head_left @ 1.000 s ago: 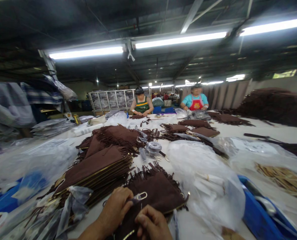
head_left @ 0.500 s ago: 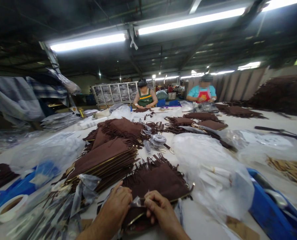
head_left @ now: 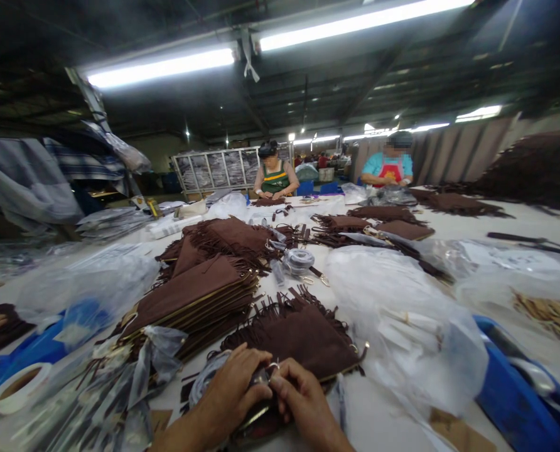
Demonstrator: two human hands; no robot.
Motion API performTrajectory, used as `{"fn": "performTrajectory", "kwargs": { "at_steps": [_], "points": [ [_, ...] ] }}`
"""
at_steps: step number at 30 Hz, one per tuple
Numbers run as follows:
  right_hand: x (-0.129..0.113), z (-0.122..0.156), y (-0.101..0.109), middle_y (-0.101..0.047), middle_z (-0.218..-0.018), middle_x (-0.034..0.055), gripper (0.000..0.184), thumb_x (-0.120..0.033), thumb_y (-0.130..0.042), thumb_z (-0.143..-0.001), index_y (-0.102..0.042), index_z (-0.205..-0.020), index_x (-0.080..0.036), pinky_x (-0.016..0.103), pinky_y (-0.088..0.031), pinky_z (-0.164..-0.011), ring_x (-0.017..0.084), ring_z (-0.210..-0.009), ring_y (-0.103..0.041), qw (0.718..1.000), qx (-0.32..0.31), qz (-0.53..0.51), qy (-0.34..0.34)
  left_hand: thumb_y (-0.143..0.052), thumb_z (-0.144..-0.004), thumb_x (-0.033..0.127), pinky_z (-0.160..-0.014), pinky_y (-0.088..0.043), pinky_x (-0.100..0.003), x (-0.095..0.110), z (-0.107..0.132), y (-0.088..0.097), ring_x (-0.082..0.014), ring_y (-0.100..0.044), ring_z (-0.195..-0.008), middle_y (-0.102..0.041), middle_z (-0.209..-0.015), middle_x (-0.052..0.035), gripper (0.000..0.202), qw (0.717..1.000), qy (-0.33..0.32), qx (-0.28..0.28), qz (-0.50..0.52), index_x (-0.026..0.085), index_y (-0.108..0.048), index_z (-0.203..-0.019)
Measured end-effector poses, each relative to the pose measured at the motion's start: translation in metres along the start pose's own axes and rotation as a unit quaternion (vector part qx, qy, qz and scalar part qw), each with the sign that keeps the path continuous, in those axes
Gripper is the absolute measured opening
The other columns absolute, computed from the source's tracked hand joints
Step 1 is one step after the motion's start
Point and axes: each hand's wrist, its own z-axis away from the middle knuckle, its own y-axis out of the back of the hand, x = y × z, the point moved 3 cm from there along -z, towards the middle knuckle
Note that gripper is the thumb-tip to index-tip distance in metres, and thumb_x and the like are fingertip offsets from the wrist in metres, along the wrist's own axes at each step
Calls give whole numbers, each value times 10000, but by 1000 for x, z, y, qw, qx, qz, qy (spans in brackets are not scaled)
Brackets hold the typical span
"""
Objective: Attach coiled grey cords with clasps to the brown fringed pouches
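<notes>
A brown suede fringed bag [head_left: 299, 336] lies flat on the white table in front of me. My left hand [head_left: 230, 392] is closed over its near corner, fingers pressing on the zip end. My right hand [head_left: 299, 398] is closed in a pinch on a small metal ring clip [head_left: 273, 367] at that same corner. The two hands touch at the fingertips. A gold zip edge [head_left: 254, 417] shows under my left hand.
A stack of brown bags [head_left: 190, 301] stands to the left, clear plastic bags [head_left: 402, 326] to the right, a blue bin [head_left: 520, 383] at far right, a tape roll [head_left: 19, 386] at far left. Two people sit at the table's far end.
The metal clip, held up in my left fingers a second ago, has come down to the bag's corner. Both hands have closed in together over it.
</notes>
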Motion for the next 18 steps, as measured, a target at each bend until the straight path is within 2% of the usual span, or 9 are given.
{"fn": "performTrajectory", "kwargs": {
  "at_steps": [2, 4, 6, 8, 11, 15, 18],
  "points": [
    [0, 0, 1, -477, -574, -57, 378, -510, -619, -861, -515, -734, -170, 183, -320, -445, 64, -470, -404, 1000, 10, 9, 13, -619, -892, 188, -1128, -318, -450, 5, -7, -2, -199, -562, -1115, -653, -1116, 14, 277, 1000, 8, -5, 2, 281, -570, -1148],
    [-1, 1, 3, -471, -578, -58, 374, -501, -615, -868, -507, -722, -174, 188, -313, -455, 67, -479, -403, 1000, 21, 15, 17, -613, -899, 196, -992, -431, -416, 7, -10, -1, -218, -578, -1039, -660, -1035, -6, 172, 1000, 17, 0, -17, 252, -615, -1062],
    [-3, 2, 3, -467, -562, -59, 378, -506, -606, -873, -500, -717, -179, 194, -306, -462, 71, -478, -404, 999, 29, 18, 14, -584, -925, 233, -935, -458, -423, 5, -9, 1, -234, -581, -994, -659, -985, -25, 70, 999, 10, 5, -49, 221, -626, -980],
    [-3, 2, 4, -465, -545, -61, 377, -508, -599, -878, -497, -720, -181, 199, -303, -467, 75, -474, -402, 999, 36, 23, 11, -550, -944, 239, -1005, -424, -475, 1, -3, 4, -233, -589, -978, -660, -956, -27, 79, 997, -13, 9, -82, 209, -618, -917],
    [-2, 1, 4, -466, -540, -62, 369, -502, -591, -886, -502, -730, -180, 204, -312, -481, 78, -479, -401, 999, 39, 36, 10, -513, -954, 204, -1097, -357, -526, -10, 8, 8, -241, -573, -1098, -663, -1015, -27, 94, 992, -48, 14, -114, 223, -605, -943],
    [0, 0, 2, -458, -544, -63, 376, -509, -590, -886, -483, -720, -189, 208, -313, -472, 80, -475, -389, 999, 33, 33, 8, -510, -951, 216, -1115, -360, -552, -22, 19, 8, -264, -503, -1249, -651, -1148, -36, 76, 985, -72, 33, -151, 230, -584, -959],
    [-1, 1, 2, -462, -546, -59, 376, -510, -585, -890, -490, -722, -187, 209, -321, -479, 83, -481, -399, 998, 36, 44, 9, -509, -912, 145, -1135, -352, -563, -23, 22, 6, -267, -480, -1294, -620, -1264, -46, 107, 980, -72, 58, -174, 221, -578, -943]
  ]
}}
